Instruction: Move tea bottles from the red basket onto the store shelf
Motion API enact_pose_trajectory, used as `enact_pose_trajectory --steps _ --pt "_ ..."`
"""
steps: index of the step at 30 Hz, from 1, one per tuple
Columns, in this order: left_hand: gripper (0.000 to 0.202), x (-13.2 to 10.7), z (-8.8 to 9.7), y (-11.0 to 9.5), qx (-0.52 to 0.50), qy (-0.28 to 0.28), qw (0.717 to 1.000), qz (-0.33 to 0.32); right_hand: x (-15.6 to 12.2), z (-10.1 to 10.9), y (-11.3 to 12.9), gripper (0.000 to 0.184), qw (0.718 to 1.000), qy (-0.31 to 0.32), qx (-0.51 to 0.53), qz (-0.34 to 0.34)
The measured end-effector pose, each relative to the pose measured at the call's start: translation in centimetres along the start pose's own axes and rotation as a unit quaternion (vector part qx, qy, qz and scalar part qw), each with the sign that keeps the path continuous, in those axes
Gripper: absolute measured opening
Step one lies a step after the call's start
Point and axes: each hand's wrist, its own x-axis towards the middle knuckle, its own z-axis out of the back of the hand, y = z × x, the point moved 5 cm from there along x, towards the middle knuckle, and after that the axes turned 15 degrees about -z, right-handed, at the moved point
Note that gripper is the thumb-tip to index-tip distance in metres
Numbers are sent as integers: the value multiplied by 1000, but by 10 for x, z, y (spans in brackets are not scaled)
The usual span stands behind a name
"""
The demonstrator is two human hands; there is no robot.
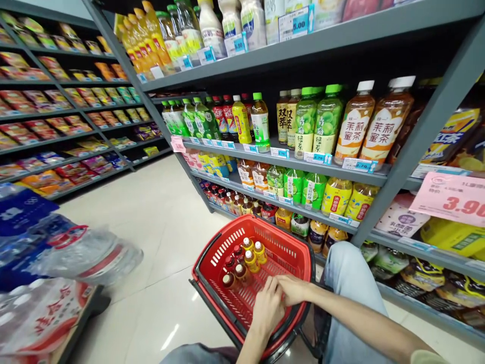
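Note:
A red plastic shopping basket (212, 253) with a black handle stands on the tiled floor in front of me. Several small bottles (244, 260) with yellow and red caps stand upright at its far side. Both my hands are inside the basket, just behind those bottles, and touch each other. My left hand (268, 307) reaches in from below with its fingers pressed together and pointing down. My right hand (294, 289) comes in from the right, loosely closed against the left. Whatever they hold is hidden. My knee in light jeans (346, 275) is beside the basket.
Grey shelves (288, 159) on the right carry rows of tea and juice bottles with price tags, close behind the basket. Wrapped packs of water bottles (56, 263) sit on a low stand at the left. Snack shelves (56, 131) line the far left. Tiled floor (151, 217) runs between.

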Motion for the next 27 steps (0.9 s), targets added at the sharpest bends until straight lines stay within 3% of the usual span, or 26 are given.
enact_pose_trajectory --steps 3,7,10,12,15,16,19,21,23,27 --pt "40 -5 0 -7 16 -45 998 -33 -3 5 3 47 1000 6 14 5" --pt "39 -7 20 -9 -3 -148 988 -43 -8 17 9 49 995 -8 93 35" --pt "50 -6 39 -1 -66 -245 967 1 -12 29 9 53 979 -47 195 38" --pt "49 -7 49 7 -138 -322 935 55 -15 37 5 58 959 -88 269 19" --pt "34 -11 51 20 -321 -411 842 141 -20 47 -6 58 919 -151 363 -16" --pt "32 -12 49 22 -410 -429 789 157 -22 52 -10 56 905 -178 386 -28" --pt "37 -11 45 22 -640 -469 591 142 -32 63 -21 52 848 -243 466 -64" --pt "43 -10 47 18 -713 -478 499 120 -41 67 -24 47 799 -266 533 -78" --pt "47 -8 50 14 -747 -476 451 110 -49 66 -26 41 752 -260 598 -97" --pt "50 -6 49 8 -780 -469 400 105 -58 56 -21 37 698 -182 679 -135"
